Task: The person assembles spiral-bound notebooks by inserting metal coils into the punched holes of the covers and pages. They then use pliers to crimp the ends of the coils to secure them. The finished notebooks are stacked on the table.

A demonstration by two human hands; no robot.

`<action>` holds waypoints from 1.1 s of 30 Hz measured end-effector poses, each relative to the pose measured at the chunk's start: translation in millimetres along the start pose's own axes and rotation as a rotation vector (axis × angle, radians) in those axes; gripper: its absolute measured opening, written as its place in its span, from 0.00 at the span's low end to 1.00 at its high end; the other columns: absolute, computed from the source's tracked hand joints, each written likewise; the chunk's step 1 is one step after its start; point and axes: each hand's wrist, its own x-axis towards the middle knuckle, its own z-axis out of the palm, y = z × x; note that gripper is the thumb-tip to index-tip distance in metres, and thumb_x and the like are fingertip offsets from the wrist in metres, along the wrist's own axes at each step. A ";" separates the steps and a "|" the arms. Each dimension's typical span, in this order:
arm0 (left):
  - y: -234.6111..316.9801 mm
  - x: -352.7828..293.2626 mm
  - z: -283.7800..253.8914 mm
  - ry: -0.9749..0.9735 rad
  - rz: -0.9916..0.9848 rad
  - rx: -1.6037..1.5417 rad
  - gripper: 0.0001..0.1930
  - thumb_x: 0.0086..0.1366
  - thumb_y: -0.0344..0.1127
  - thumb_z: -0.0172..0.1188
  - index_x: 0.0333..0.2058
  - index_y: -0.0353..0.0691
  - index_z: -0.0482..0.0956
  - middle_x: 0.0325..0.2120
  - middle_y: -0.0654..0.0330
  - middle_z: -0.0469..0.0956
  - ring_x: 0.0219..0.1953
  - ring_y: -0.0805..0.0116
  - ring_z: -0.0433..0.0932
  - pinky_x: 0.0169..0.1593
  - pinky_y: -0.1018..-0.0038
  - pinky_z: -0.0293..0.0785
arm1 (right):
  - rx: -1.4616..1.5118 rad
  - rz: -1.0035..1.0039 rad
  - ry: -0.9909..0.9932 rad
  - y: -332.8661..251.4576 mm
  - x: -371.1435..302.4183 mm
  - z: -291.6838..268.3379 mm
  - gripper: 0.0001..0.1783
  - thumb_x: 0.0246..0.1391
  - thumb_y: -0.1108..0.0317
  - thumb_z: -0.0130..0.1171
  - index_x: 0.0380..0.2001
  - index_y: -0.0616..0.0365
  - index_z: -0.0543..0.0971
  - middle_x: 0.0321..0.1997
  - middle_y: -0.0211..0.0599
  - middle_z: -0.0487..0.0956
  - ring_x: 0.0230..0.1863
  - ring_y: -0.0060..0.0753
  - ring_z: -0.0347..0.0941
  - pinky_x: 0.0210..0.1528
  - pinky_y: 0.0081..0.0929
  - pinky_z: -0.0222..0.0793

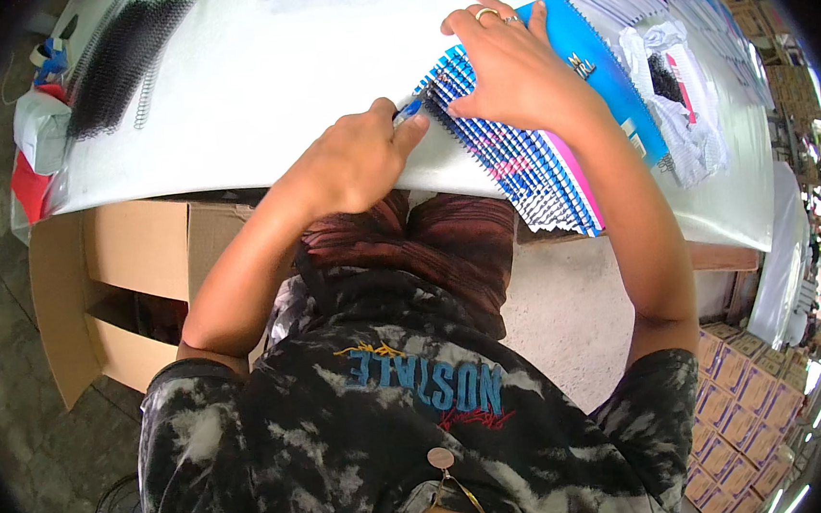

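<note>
Hands (pixel 355 160) at spiral notebooks (pixel 516 156) — blue-handled tool (pixel 408 112)

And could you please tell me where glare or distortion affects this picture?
Head view: the white tabletop looks washed out by bright light. Head view: its near edge bows, the stacked cartons slant, and the picture's corners are black.

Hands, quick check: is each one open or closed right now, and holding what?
Left hand: closed, holding a blue-handled tool.
Right hand: open, fingers spread against the spiral-bound notebooks.
</note>
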 end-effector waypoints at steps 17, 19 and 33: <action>-15.6 2.8 -12.4 -0.451 -0.211 -0.961 0.30 0.68 0.57 0.35 0.46 0.32 0.69 0.29 0.53 0.74 0.32 0.58 0.79 0.33 0.61 0.80 | -0.162 0.128 0.112 -24.2 5.0 13.1 0.47 0.33 0.61 0.71 0.57 0.56 0.58 0.58 0.60 0.63 0.64 0.68 0.50 0.52 0.77 0.49; -27.6 10.1 -14.2 -0.555 -0.202 -1.110 0.30 0.68 0.57 0.34 0.46 0.33 0.69 0.28 0.54 0.73 0.32 0.59 0.79 0.35 0.56 0.80 | -0.176 0.142 0.067 -27.4 5.1 11.1 0.48 0.32 0.59 0.72 0.58 0.54 0.57 0.59 0.59 0.62 0.64 0.68 0.49 0.52 0.76 0.50; -13.9 4.5 -19.6 -0.500 -0.252 -0.919 0.29 0.68 0.55 0.34 0.46 0.32 0.69 0.32 0.49 0.76 0.33 0.56 0.80 0.31 0.59 0.80 | -0.352 0.074 0.053 -32.7 3.4 16.4 0.45 0.37 0.58 0.68 0.59 0.54 0.59 0.61 0.50 0.60 0.63 0.64 0.52 0.50 0.74 0.55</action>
